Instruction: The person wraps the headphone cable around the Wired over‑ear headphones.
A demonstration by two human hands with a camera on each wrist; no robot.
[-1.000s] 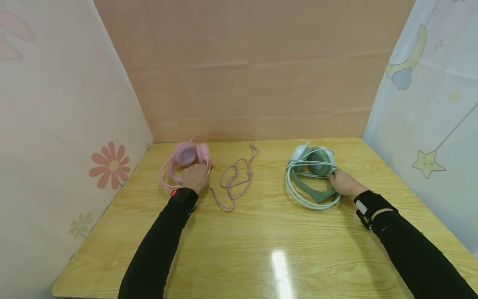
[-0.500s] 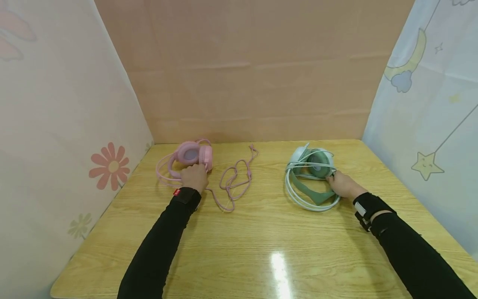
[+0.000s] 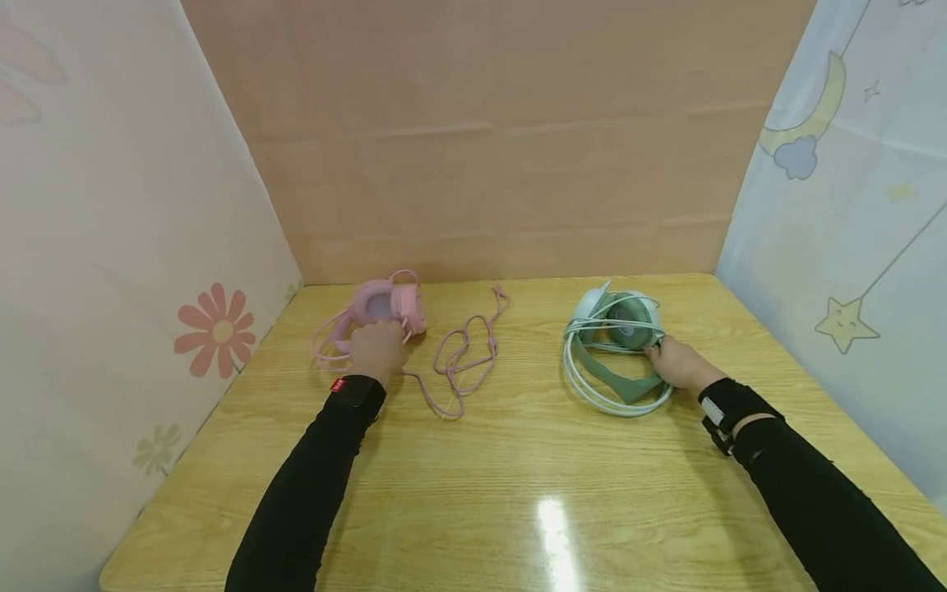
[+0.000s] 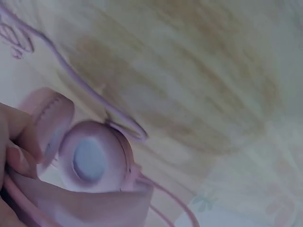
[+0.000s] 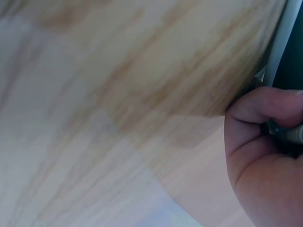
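Pink headphones lie at the back left, ear cups away from me. My left hand grips their headband, and the left wrist view shows thumb and fingers closed around the band and a strand of cable. Toward the back right are green and white headphones with a pale cable coiled around them. My right hand pinches their right side, near the ear cup and cable loops. In the right wrist view the thumb bends over the held part, which is mostly cut off at the frame edge.
A loose pink cable trails over the wooden table between the two headsets. A tan backdrop stands behind the table. Printed panels, one with a flower and one with a star, flank it.
My left hand has shifted slightly, and the pink headphones have turned a little, their ear cups moving slightly right. The right hand and the green headphones stay put.
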